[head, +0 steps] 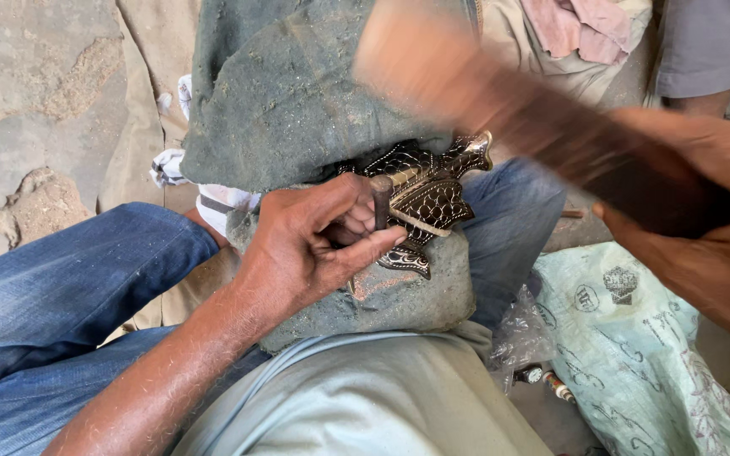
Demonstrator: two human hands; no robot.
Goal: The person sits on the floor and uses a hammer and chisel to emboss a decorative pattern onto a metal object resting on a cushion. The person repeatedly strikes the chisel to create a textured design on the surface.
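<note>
My left hand [318, 245] pinches a short dark metal punch [380, 201] upright against an ornate black and silver fish-shaped metal piece [428, 203]. That piece lies on a grey-green block [399, 295] wedged between my knees, partly under a dusty grey-green cloth [289, 93]. My right hand [703, 219] grips the handle of a wooden mallet [500, 93], raised above the punch and blurred by motion.
My legs in blue jeans [69, 287] spread to both sides. A printed pale green sack [635, 355] lies at the right, with crumpled clear plastic [521, 338] beside it. Beige cloth [141, 110] and rough ground [27, 101] are at the left. Another person's sleeve [703, 42] shows top right.
</note>
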